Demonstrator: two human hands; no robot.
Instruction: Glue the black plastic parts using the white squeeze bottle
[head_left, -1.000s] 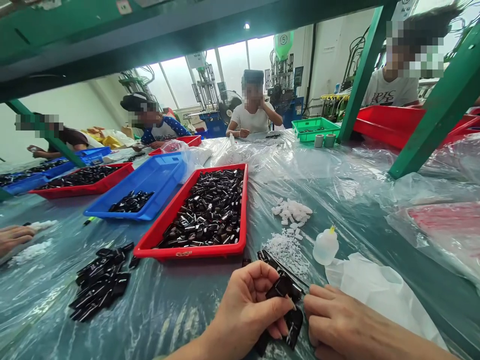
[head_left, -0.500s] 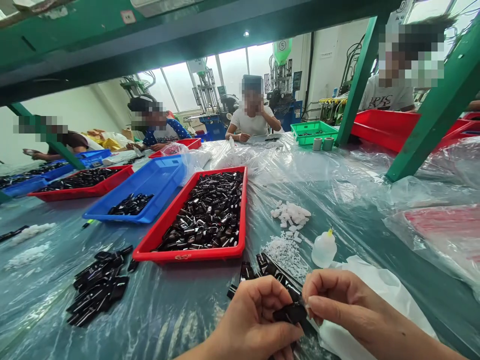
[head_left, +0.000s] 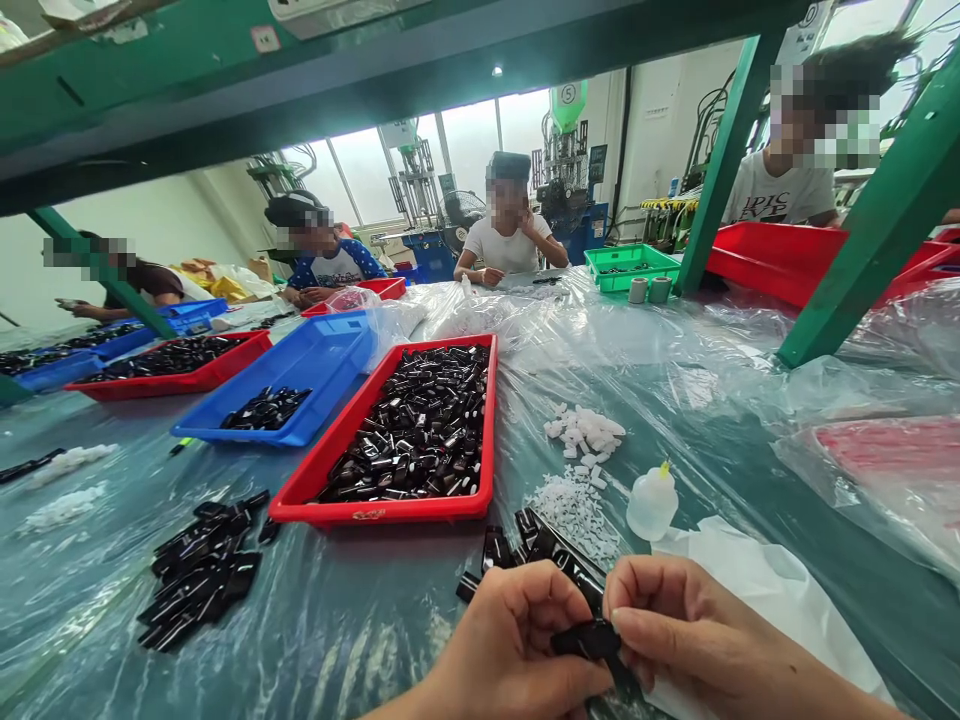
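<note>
Up comes the right hand (head_left: 686, 622), fingertips together at the glossy black piece (head_left: 587, 638) the left hand (head_left: 514, 640) pinches: both engaged, right's hold hidden.

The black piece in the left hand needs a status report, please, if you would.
Left hand gripping black piece. Right hand at its end, grip unclear. Loose black pieces just beyond the hands, not visibly blocking.

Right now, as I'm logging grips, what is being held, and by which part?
A black piece: the left hand grips its left end between thumb and fingers. The right hand is at its other end, grip unclear.
</note>
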